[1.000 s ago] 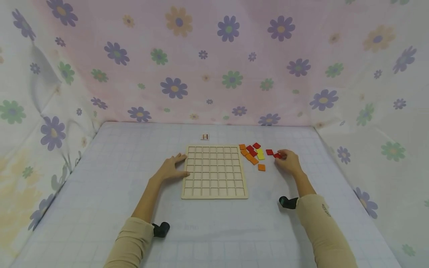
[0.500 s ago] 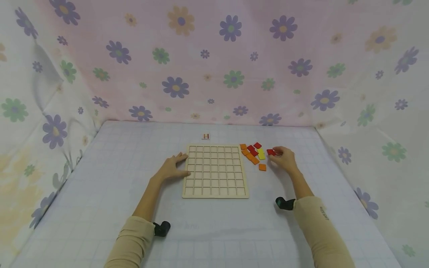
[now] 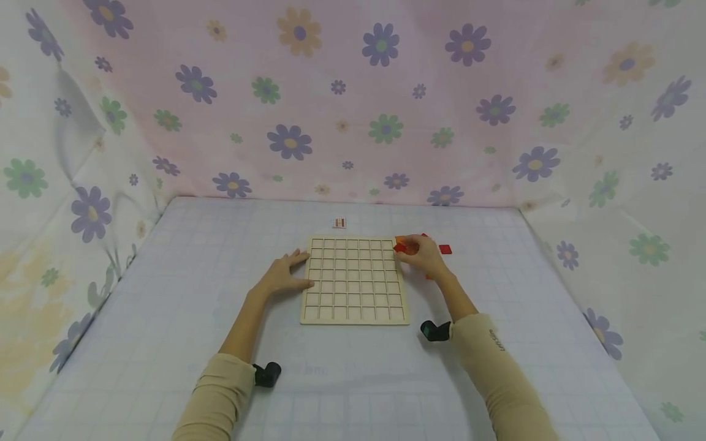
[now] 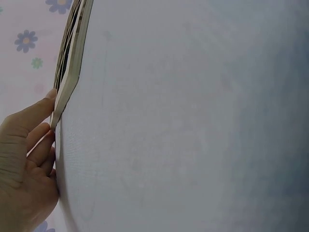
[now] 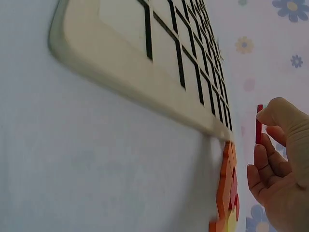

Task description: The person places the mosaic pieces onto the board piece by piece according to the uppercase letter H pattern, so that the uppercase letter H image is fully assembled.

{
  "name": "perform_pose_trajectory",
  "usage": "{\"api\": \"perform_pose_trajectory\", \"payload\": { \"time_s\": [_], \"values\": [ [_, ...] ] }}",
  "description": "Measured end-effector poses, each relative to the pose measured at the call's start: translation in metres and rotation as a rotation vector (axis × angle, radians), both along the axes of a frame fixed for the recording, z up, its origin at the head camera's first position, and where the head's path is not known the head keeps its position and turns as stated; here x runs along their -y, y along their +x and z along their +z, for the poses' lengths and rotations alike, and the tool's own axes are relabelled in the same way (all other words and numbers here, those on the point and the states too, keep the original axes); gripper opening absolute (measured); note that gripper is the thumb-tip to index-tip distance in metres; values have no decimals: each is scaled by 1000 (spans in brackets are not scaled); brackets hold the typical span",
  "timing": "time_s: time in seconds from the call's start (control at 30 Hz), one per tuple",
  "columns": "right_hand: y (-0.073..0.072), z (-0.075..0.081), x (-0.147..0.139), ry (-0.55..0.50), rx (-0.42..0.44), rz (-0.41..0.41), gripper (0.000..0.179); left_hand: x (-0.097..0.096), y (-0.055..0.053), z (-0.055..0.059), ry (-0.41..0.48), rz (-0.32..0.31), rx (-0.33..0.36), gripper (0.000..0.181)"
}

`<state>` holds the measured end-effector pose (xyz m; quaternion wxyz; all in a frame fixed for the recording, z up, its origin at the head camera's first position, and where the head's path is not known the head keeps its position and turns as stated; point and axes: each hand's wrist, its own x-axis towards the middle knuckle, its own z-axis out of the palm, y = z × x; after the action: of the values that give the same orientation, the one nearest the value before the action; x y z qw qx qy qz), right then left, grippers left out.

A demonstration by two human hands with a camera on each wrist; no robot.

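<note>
A pale wooden grid board [image 3: 355,323] of square recesses lies flat on the table. My left hand [image 3: 281,275] rests at its left edge, thumb and fingers spread along the rim; the left wrist view shows the thumb [image 4: 41,108] on the frame's edge. My right hand [image 3: 423,256] pinches a red square tile [image 5: 259,124] between thumb and fingers, raised at the board's upper right edge. Beneath and behind that hand lie orange tiles [image 5: 223,186], with red and yellow [image 5: 232,221] ones among them, mostly hidden in the head view.
One loose red tile [image 3: 445,249] lies right of the right hand. A small printed card [image 3: 339,223] lies behind the board. Flowered cloth [image 3: 342,104] hangs at the back and both sides of the pale table [image 3: 353,380].
My right hand has moved left from the tiles' far right to the board's upper right edge, bringing a red tile and leaving another behind. My left hand has stayed at the board.
</note>
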<state>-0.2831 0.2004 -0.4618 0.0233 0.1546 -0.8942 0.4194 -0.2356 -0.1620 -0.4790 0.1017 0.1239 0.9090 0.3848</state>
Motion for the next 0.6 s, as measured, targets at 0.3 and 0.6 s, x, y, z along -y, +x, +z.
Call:
{"api": "perform_pose_trajectory", "payload": {
  "time_s": [0.3,0.6],
  "values": [
    [-7,-3,65,-64,26,156,37,0,-3,0,16,1,2,81],
    [-17,-7,118,-1,23,261,36,0,-2,-2,11,6,-2,80]
  ]
}}
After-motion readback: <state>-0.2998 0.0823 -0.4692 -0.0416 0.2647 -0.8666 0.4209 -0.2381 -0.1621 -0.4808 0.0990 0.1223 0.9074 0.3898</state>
